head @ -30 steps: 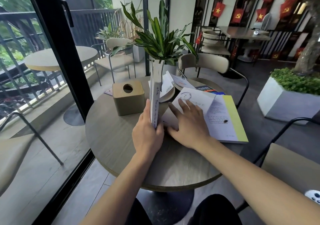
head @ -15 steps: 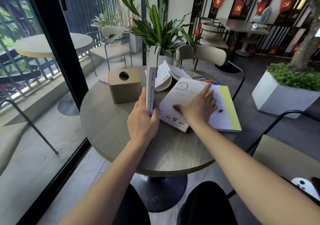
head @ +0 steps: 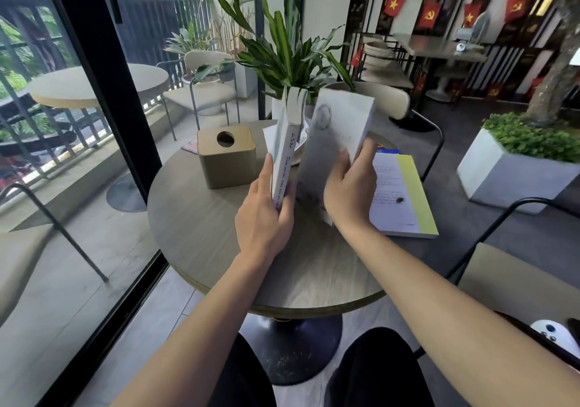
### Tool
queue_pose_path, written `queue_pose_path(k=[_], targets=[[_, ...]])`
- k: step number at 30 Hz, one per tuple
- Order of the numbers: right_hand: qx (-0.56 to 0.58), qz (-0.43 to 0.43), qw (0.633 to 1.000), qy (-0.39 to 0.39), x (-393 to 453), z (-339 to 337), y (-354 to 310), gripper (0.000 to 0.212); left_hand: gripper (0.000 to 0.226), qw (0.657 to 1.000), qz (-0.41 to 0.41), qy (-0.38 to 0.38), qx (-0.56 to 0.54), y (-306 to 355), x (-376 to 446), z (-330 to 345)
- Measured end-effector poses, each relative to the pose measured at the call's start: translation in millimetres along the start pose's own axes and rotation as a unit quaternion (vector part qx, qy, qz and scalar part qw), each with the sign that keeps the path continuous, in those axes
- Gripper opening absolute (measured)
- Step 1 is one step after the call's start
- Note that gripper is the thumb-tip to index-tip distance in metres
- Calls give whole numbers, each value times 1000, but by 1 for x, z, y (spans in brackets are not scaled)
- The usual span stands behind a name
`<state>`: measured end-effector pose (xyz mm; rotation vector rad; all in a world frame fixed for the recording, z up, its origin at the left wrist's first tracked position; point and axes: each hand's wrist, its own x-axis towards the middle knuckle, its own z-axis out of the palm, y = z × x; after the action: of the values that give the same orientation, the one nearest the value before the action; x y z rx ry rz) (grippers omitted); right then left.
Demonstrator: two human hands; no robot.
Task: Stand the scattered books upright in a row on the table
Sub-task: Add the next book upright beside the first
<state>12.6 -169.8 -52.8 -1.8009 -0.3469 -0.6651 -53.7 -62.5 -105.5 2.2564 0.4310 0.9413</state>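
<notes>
Now two books upright [head: 284, 152] [head: 334, 143] (hand-held), one flat [head: 403, 196]

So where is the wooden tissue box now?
In the head view the tissue box stands on the round table, on its left part, just left of the upright book that the left hand holds.

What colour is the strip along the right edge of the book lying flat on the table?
Yellow-green, on an otherwise white book; clearest in the head view.
</notes>
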Motion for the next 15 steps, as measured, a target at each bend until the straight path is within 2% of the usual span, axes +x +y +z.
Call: queue_pose_path(k=[3,7,10,15], targets=[[26,-36,997,-68,-4,4,-3,26,73,999,30,-21,5,2,-2,-1],[91,25,974,-207,-3,4,-10,43,88,996,59,-60,-22,4,4,-6],[141,49,944,-293,3,0,-13,46,112,990,65,-116,-52,7,18,-7],[134,51,923,-358,18,-2,-18,58,136,984,45,-164,-53,20,54,-16]])
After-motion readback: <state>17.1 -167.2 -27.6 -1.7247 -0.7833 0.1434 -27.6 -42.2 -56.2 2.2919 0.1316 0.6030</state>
